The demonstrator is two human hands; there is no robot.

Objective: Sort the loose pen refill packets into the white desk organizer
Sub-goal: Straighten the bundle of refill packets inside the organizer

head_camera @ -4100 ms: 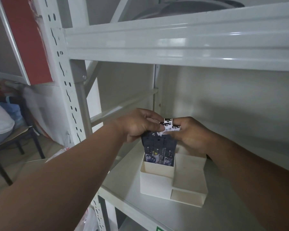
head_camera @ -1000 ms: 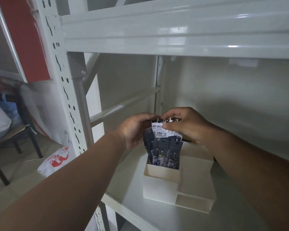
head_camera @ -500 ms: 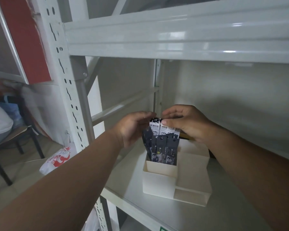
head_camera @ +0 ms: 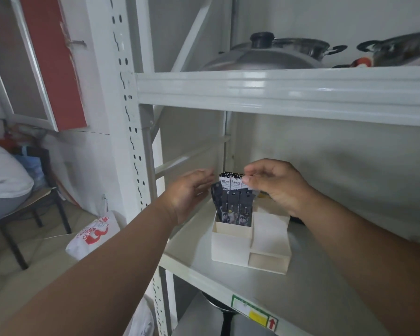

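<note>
Both arms reach fwd from bottom of frame into the middle bay of a white metal rack

L hand (head_camera: 188, 193): palm turned inward toward the packets, fingers straight and together, thumb up. Fingertips just beside the dark packets' left edge; contact can't be told. Holds nothing

R hand (head_camera: 275, 184): knuckles up, fingers curled down, thumb and forefinger pinching the top right corner of the white-headed packets. Wrist bent down, forearm running back to lower right of frame

Refill packets (head_camera: 233, 202): a bunch standing upright in the tall front-left compartment of the organizer (head_camera: 230, 248), upper halves sticking well above its rim. Dark-sleeved ones in front, fanned a bit to the left; ones w/ white printed headers behind, taller. Count not clear

Organizer: white, sits on the shelf (head_camera: 289, 284) near its left front edge. Lower compartments to the right of the tall one, a shallow one at front right; nothing seen in those. Something dark and yellow behind it, mostly hidden by R hand

Around:
- upper shelf beam (head_camera: 277, 93) crosses just above the hands, close overhead
- steel pots w/ lids (head_camera: 272, 54) on the shelf above
- perforated upright post (head_camera: 129, 117) to the left of L arm
- white plastic bag w/ red print (head_camera: 95, 234) on floor beside the post
- chair (head_camera: 34, 207) far left w/ a seated person partly in view
- red panel (head_camera: 54, 61) upper left
- green/yellow sticker (head_camera: 255, 314) on shelf front edge, another pan in the bay below
</note>
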